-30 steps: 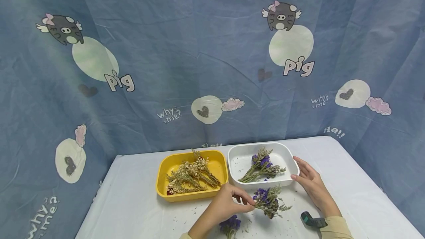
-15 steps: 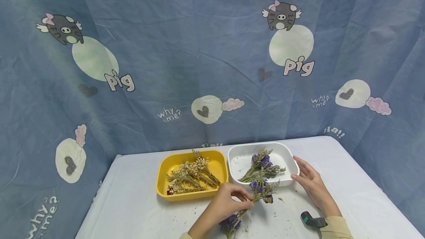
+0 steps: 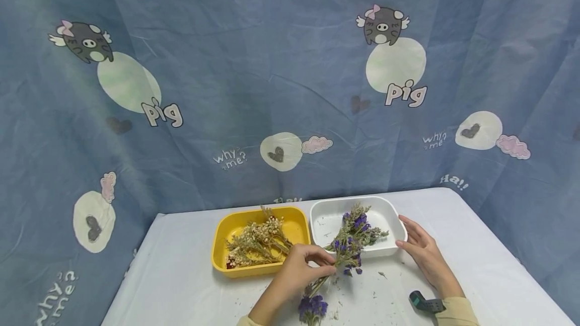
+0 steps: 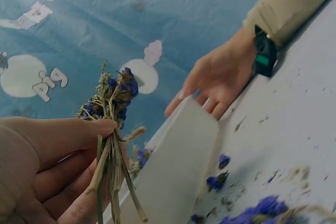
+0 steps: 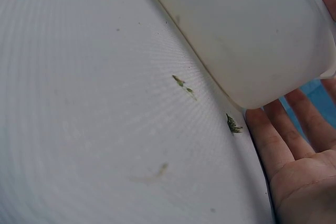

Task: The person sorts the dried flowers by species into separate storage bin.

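Observation:
My left hand (image 3: 299,271) pinches a small bunch of dried purple flowers (image 3: 349,256) by its stems, thumb against fingers. The blossoms overlap the near wall of the white tray (image 3: 380,252). In the left wrist view the stems of this bunch (image 4: 111,153) stick out below the thumb, with the flower heads above. My right hand (image 3: 425,253) rests against the white tray's right end, fingers fairly straight along it and thumb at the near corner. More purple dried flowers (image 3: 362,222) lie inside that tray. Another purple bunch (image 3: 312,308) lies on the table near the front.
A yellow tray (image 3: 296,219) with cream-coloured dried flowers (image 3: 258,238) stands just left of the white one. Small plant crumbs are scattered over the white tablecloth (image 3: 385,296). A blue printed curtain (image 3: 272,79) hangs behind the table.
My left hand has moved slightly left and turned the purple bunch, its heads swinging from pointing right to pointing up toward the white tray. My right hand stays at the tray's end.

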{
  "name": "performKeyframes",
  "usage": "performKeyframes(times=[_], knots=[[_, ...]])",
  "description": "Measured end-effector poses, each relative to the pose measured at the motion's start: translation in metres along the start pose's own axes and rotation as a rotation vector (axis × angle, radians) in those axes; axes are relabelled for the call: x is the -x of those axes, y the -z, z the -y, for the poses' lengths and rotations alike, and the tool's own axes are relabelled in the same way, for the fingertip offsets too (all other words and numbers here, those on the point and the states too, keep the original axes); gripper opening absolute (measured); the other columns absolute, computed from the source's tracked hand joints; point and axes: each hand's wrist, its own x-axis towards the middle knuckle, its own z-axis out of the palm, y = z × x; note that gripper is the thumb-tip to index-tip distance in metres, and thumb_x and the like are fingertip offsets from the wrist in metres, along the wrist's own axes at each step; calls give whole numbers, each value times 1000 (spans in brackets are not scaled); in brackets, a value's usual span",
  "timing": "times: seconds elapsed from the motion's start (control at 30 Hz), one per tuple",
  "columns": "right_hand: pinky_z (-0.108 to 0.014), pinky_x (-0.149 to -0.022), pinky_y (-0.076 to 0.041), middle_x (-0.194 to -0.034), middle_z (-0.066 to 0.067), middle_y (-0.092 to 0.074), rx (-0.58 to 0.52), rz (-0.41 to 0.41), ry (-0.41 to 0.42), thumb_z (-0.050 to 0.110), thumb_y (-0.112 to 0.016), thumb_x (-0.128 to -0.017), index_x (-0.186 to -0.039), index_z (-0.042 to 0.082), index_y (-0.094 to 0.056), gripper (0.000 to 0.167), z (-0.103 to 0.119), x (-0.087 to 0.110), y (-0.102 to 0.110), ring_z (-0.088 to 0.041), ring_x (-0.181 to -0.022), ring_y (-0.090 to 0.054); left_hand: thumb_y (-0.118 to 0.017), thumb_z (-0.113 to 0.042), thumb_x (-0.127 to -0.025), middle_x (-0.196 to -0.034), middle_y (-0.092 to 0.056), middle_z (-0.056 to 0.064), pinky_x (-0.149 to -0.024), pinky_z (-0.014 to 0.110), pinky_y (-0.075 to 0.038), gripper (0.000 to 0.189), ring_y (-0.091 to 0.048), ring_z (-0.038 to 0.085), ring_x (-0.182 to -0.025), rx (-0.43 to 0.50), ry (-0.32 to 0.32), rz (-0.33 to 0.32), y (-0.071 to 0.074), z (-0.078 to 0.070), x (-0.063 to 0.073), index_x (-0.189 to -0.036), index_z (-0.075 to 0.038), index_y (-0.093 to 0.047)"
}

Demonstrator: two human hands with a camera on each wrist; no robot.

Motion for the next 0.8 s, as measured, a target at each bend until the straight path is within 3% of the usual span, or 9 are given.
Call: performKeyframes(times=[0.33,0.8], knots=[[-7,-103,-46,-170,-26,-18,4,-6,2,12,-69,-98,-163,15,-29,76,-1,-1,0,25,-118,-46,-78,-12,-91,-99,-80,5,-74,20,-60,8,-70,5,-83,-151,-33,-73,19,1,-21,-98,-13,-81],[-7,-102,-46,-170,-25,-19,8,-4,-6,13,-69,-98,-163,15,-29,76,0,1,0,24,-118,-48,-76,-9,-93,-95,-79,2,-71,22,-59,6,-69,9,-81,-391,-55,-44,33,-13,-80,-92,-12,-81]])
